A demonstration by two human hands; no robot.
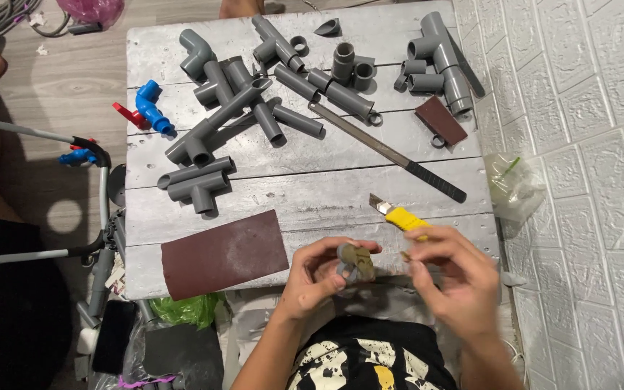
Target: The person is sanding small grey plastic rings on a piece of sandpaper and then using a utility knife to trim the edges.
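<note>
My left hand holds a small grey pipe fitting with an olive-coloured scrap against it, just over the near edge of the grey wooden board table. My right hand hovers close to the fitting's right side, its fingertips pinched on something tiny that I cannot make out. A yellow utility knife with its blade out lies on the table right behind my right hand.
A brown sandpaper sheet lies at the near left. Several grey pipes and tee fittings cover the far half. A long file with a black handle lies diagonally. A blue valve hangs off the left edge. White brick wall stands on the right.
</note>
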